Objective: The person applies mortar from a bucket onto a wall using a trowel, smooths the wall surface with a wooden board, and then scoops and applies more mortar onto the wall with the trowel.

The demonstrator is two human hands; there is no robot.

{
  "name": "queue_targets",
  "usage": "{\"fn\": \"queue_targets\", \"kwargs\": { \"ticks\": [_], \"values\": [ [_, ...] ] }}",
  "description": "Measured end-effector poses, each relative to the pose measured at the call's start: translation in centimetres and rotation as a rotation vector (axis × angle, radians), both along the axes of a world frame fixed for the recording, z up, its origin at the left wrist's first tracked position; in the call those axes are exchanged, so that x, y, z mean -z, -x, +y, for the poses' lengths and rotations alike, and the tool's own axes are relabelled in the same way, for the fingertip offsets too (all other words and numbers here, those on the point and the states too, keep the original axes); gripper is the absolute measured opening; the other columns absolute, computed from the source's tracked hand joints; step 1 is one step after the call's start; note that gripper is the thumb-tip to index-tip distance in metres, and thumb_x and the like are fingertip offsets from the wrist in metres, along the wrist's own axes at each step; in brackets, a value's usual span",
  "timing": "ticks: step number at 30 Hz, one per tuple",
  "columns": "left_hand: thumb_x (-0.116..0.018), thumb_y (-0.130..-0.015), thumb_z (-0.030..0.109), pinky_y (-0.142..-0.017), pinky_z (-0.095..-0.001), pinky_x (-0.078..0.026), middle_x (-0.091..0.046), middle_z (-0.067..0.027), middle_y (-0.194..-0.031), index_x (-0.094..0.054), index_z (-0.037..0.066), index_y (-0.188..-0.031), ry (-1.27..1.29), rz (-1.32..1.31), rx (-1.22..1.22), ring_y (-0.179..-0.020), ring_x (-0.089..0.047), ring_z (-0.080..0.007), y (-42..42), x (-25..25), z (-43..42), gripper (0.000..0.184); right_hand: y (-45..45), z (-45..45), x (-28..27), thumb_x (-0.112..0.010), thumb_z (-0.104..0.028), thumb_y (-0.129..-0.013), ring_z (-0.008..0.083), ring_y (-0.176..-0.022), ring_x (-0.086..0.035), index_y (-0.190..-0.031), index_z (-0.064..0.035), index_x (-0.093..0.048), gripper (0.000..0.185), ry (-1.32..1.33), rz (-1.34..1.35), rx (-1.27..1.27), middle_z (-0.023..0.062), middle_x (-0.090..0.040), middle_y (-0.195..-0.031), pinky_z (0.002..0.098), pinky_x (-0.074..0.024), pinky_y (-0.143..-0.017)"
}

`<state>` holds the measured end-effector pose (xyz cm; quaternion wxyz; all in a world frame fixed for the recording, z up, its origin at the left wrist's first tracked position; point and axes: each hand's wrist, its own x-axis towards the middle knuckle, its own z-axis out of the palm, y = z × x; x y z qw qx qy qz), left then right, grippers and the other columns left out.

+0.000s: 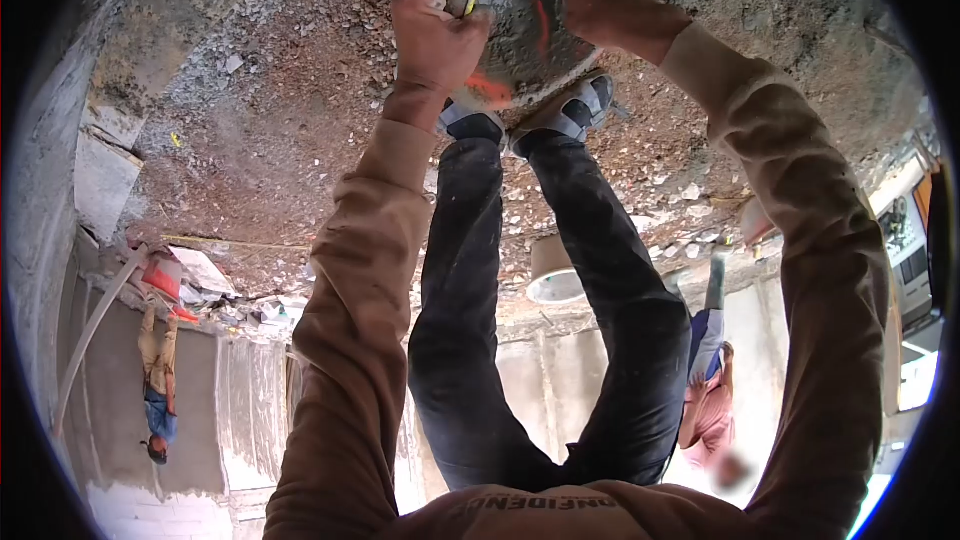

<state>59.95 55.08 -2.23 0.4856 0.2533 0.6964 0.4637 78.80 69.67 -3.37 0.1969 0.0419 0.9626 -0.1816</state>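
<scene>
A round orange-red basin (545,35), smeared with wet grey mortar, is just beyond my shoes at the top of the view. Thin yellow curved strips show on its left and right sides. My left hand (440,35) is closed around the basin's left edge, beside one yellow strip. Over the right part of the basin is my right hand (610,5), its fingers curled in. What those fingers grip is hidden, and the basin's far part is cut off by the frame.
Gravel and rubble cover the reddish ground (270,150). Behind my legs stands a pale bucket (553,270). One person (160,380) stands far back at left, another (708,400) nearer at right. A flat slab (105,180) lies at the left.
</scene>
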Motion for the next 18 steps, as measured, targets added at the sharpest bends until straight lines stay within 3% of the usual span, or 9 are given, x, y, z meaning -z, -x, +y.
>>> {"fn": "queue_targets", "kwargs": {
  "ticks": [2, 5, 6, 8, 10, 13, 15, 17, 18],
  "values": [
    [-0.062, -0.076, -0.005, -0.066, -0.0260, -0.050, -0.068, -0.0040, -0.080, -0.068, -0.006, -0.104, 0.028, -0.039, -0.005, -0.072, -0.059, -0.0076, 0.2, -1.0, 0.4, 0.029, 1.9, -0.9, -1.9, -0.063, -0.014, -0.085, 0.0345, -0.079, -0.069, -0.111, 0.0030, -0.055, 0.032, 0.139, -0.086, 0.330, 0.0239, -0.064, -0.091, 0.0398, -0.0578, -0.062],
    [-0.061, -0.076, -0.008, -0.067, -0.0257, -0.050, -0.068, -0.0044, -0.085, -0.066, -0.008, -0.105, 0.037, -0.112, -0.100, -0.074, -0.060, -0.0088, -1.2, -3.6, 0.8, 0.030, 0.8, -1.8, -4.9, -0.059, -0.013, -0.089, 0.0363, -0.080, -0.069, -0.116, 0.0082, -0.051, 0.035, 0.070, -0.120, 0.376, 0.0256, -0.063, -0.095, 0.0411, -0.0578, -0.063],
    [-0.061, -0.076, -0.008, -0.067, -0.0245, -0.049, -0.067, -0.0031, -0.085, -0.067, -0.008, -0.102, 0.008, -0.175, -0.130, -0.074, -0.059, -0.0082, -1.7, -4.3, 0.6, 0.027, -0.5, -1.7, -7.3, -0.055, -0.016, -0.094, 0.0356, -0.078, -0.068, -0.123, 0.0084, -0.048, 0.038, 0.045, -0.011, 0.382, 0.0270, -0.063, -0.097, 0.0400, -0.0578, -0.061],
    [-0.060, -0.076, -0.009, -0.067, -0.0237, -0.048, -0.067, -0.0028, -0.086, -0.067, -0.008, -0.101, -0.036, -0.199, -0.141, -0.075, -0.058, -0.0074, -1.6, -8.0, 1.3, 0.026, -3.2, -2.0, -11.5, -0.052, -0.013, -0.093, 0.0339, -0.077, -0.069, -0.125, 0.0106, -0.047, 0.040, -0.054, 0.100, 0.412, 0.0271, -0.064, -0.097, 0.0428, -0.0574, -0.063],
    [-0.059, -0.076, -0.009, -0.066, -0.0225, -0.047, -0.067, -0.0015, -0.084, -0.067, -0.008, -0.100, -0.047, -0.236, -0.182, -0.073, -0.057, -0.0063, -1.8, -12.7, 1.0, 0.025, -6.1, -2.9, -14.1, -0.048, -0.017, -0.097, 0.0363, -0.074, -0.068, -0.130, 0.0101, -0.045, 0.043, -0.199, 0.082, 0.395, 0.0264, -0.064, -0.100, 0.0452, -0.0555, -0.066],
    [-0.057, -0.075, -0.010, -0.075, -0.0235, -0.047, -0.068, -0.0055, -0.099, -0.067, -0.008, -0.099, 0.034, -0.230, -0.081, -0.085, -0.059, -0.0091, -2.3, -21.7, 0.5, 0.026, -5.1, -1.9, -20.1, -0.049, -0.028, -0.099, 0.0391, -0.077, -0.066, -0.132, 0.0085, -0.045, 0.049, 0.105, -0.218, 0.781, 0.0257, -0.063, -0.105, 0.0443, -0.0550, -0.074],
    [-0.056, -0.074, -0.012, -0.084, -0.0248, -0.046, -0.064, -0.0088, -0.114, -0.066, -0.010, -0.102, -0.123, -0.131, -0.030, -0.098, -0.058, -0.0113, -2.7, -29.4, 1.6, 0.030, -6.3, -2.9, -18.6, -0.048, -0.036, -0.099, 0.0400, -0.084, -0.065, -0.132, 0.0075, -0.046, 0.055, 0.128, 0.149, 0.579, 0.0265, -0.063, -0.106, 0.0442, -0.0534, -0.082],
    [-0.055, -0.073, -0.014, -0.092, -0.0261, -0.043, -0.060, -0.0114, -0.126, -0.065, -0.011, -0.105, -0.180, -0.159, 0.003, -0.110, -0.054, -0.0130, -2.1, -36.4, 1.9, 0.033, -4.6, -2.3, -23.7, -0.047, -0.043, -0.099, 0.0402, -0.092, -0.063, -0.131, 0.0074, -0.047, 0.060, 0.202, 0.263, 0.551, 0.0271, -0.062, -0.107, 0.0448, -0.0511, -0.089],
    [-0.054, -0.072, -0.014, -0.095, -0.0267, -0.042, -0.057, -0.0124, -0.131, -0.064, -0.012, -0.106, -0.159, -0.241, 0.005, -0.114, -0.052, -0.0136, -1.6, -39.6, 1.6, 0.036, -4.3, -2.6, -27.8, -0.047, -0.045, -0.098, 0.0399, -0.097, -0.062, -0.130, 0.0078, -0.048, 0.061, 0.274, 0.194, 0.626, 0.0274, -0.062, -0.107, 0.0454, -0.0495, -0.092]
  ]
}}
